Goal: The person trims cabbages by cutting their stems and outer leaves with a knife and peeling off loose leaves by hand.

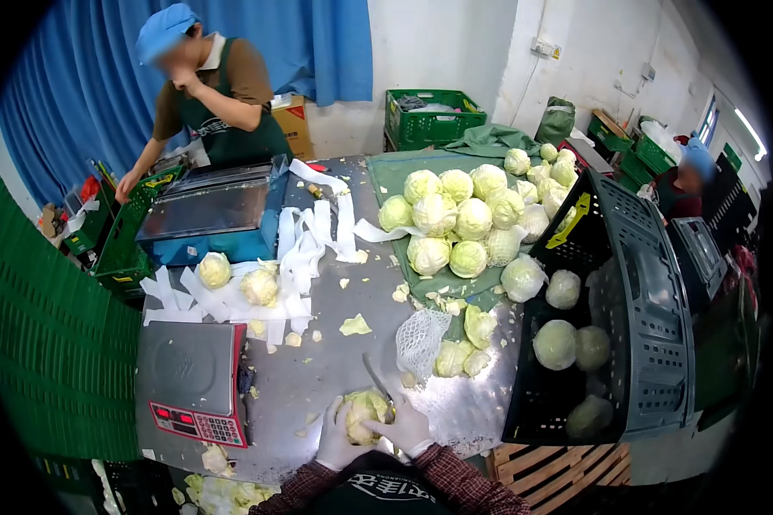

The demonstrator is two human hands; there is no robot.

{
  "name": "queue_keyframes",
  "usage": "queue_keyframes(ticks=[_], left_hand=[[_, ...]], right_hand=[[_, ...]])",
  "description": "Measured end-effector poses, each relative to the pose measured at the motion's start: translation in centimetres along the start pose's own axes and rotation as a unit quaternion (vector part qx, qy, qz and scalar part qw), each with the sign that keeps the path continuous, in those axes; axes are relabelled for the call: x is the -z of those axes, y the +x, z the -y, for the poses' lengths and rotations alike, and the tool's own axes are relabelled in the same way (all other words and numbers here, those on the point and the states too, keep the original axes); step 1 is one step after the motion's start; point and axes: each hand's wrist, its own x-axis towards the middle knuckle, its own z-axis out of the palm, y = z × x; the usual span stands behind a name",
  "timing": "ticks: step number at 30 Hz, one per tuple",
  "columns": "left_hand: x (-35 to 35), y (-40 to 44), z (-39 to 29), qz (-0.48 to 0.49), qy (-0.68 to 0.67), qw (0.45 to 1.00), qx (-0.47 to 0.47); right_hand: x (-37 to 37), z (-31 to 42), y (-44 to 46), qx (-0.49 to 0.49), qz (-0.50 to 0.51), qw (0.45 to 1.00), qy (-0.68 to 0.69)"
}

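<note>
Close to the table's near edge, my gloved left hand [339,439] wraps round the left side of a pale green cabbage [365,407]. My gloved right hand [406,429] is closed on a knife [373,372], with its fingers against the cabbage's right side. The narrow, slightly curved blade points up and away from me, and its handle is mostly hidden by the hand. Just beyond lie a white foam net [422,342] and some loose cabbage leaves [457,358]. Another leaf [355,324] rests farther forward on the metal table [331,360].
Cabbages [472,219] are heaped on green cloth at the back right. A tipped dark crate [653,318] on the right holds several wrapped cabbages. A scale [186,369] stands left, near white strips [299,257] and a wrapping machine [210,215]. A co-worker [223,103] stands behind it.
</note>
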Motion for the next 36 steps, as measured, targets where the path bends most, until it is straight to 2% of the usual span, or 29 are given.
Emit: queue_keyframes(ticks=[1, 2, 3, 4, 5, 6, 7, 8, 9, 11, 12, 13, 14, 15, 17, 18, 19, 21, 25, 27, 28, 29, 30, 31, 33, 34, 35, 36], left_hand=[[-0.2, -0.4, 0.6, -0.001, 0.002, 1.000, 0.004], [-0.9, -1.2, 1.6, -0.003, -0.146, 0.988, 0.044], [-1.4, -1.7, 2.4, -0.006, -0.291, 0.953, 0.082], [-1.9, -1.9, 3.1, -0.011, -0.416, 0.893, 0.172], [-2.5, -1.8, 4.1, -0.014, -0.415, 0.893, 0.172], [-3.2, -1.5, 5.2, -0.063, -0.416, 0.880, 0.218], [-3.3, -1.2, 5.6, -0.111, -0.416, 0.863, 0.264], [-3.1, -1.4, 6.1, -0.103, -0.355, 0.888, 0.273], [-3.1, -1.5, 6.5, -0.106, -0.355, 0.888, 0.274], [-1.1, -0.9, 5.0, -0.082, -0.461, 0.837, 0.283], [-0.1, -0.8, 4.5, -0.082, -0.460, 0.838, 0.282], [1.1, -0.7, 4.0, -0.068, -0.462, 0.852, 0.238], [2.1, -0.4, 3.4, -0.056, -0.465, 0.862, 0.192], [3.3, -0.1, 2.4, -0.056, -0.467, 0.862, 0.188], [5.2, 0.4, 0.7, -0.007, -0.441, 0.892, 0.102], [4.5, 0.8, 1.1, -0.030, -0.424, 0.904, 0.037], [4.7, 1.1, 0.5, -0.029, -0.426, 0.904, 0.036], [5.6, 1.9, -1.3, -0.029, -0.320, 0.947, -0.029], [7.1, 2.2, -3.0, 0.019, -0.257, 0.966, -0.021], [7.5, 2.2, -3.2, -0.031, -0.264, 0.960, -0.088], [7.3, 2.1, -3.4, -0.029, -0.262, 0.960, -0.090], [6.8, 2.0, -3.5, -0.030, -0.360, 0.930, -0.066], [6.3, 1.9, -3.5, -0.030, -0.454, 0.889, -0.042], [5.8, 1.6, -3.2, -0.029, -0.452, 0.890, -0.046], [4.9, 1.4, -2.5, -0.029, -0.578, 0.812, 0.071], [4.7, 1.4, -2.8, -0.050, -0.623, 0.775, 0.088], [4.7, 1.5, -2.8, -0.049, -0.624, 0.775, 0.086], [4.8, 1.7, -2.7, -0.068, -0.634, 0.766, 0.086]], right_hand=[[-0.8, -0.1, -0.2, -0.031, 0.035, 0.998, 0.048], [-1.3, -0.4, -0.2, -0.066, 0.038, 0.996, 0.036], [-1.9, -0.9, -0.4, -0.065, 0.042, 0.996, 0.039], [-2.7, -1.8, -0.8, -0.012, 0.022, 0.999, 0.030], [-3.0, -1.8, -1.0, 0.041, 0.003, 0.999, 0.020], [-3.4, -1.6, -1.3, 0.093, -0.001, 0.995, 0.026], [-3.2, -1.4, -1.2, 0.096, 0.001, 0.995, 0.026], [-2.9, -1.3, -1.0, 0.108, 0.002, 0.994, 0.005], [-2.5, -1.2, -0.7, 0.120, 0.002, 0.993, -0.016], [-2.0, -3.1, 1.8, 0.052, -0.037, 0.998, -0.020], [-1.3, -4.0, 3.0, 0.001, -0.058, 0.997, -0.042], [0.5, -4.0, 4.1, -0.017, -0.089, 0.993, -0.071], [2.2, -4.3, 5.3, -0.104, -0.052, 0.986, -0.121], [3.1, -3.8, 5.4, -0.102, -0.055, 0.986, -0.122], [5.1, -1.7, 4.1, 0.040, -0.073, 0.984, -0.154], [5.4, -0.1, 3.2, 0.058, -0.012, 0.992, -0.109], [5.5, 2.3, 2.1, 0.058, -0.013, 0.992, -0.111], [5.1, 5.8, 0.6, 0.206, -0.002, 0.974, -0.091], [4.4, 4.7, 1.3, 0.183, 0.033, 0.983, -0.012], [5.1, 3.2, 2.4, 0.056, -0.029, 0.995, 0.083], [4.9, 2.1, 3.1, 0.025, -0.050, 0.989, 0.136], [4.2, 0.3, 3.7, 0.026, -0.054, 0.989, 0.138], [3.3, -1.7, 4.2, 0.003, -0.081, 0.977, 0.199], [3.3, -2.3, 4.3, -0.019, -0.107, 0.959, 0.260], [4.5, -2.9, 3.6, -0.014, -0.131, 0.969, 0.209], [5.2, -2.8, 3.2, -0.023, -0.108, 0.993, 0.051], [6.0, -2.4, 2.6, -0.031, -0.082, 0.990, -0.110], [6.7, -1.0, 1.8, 0.007, -0.082, 0.990, -0.111]])
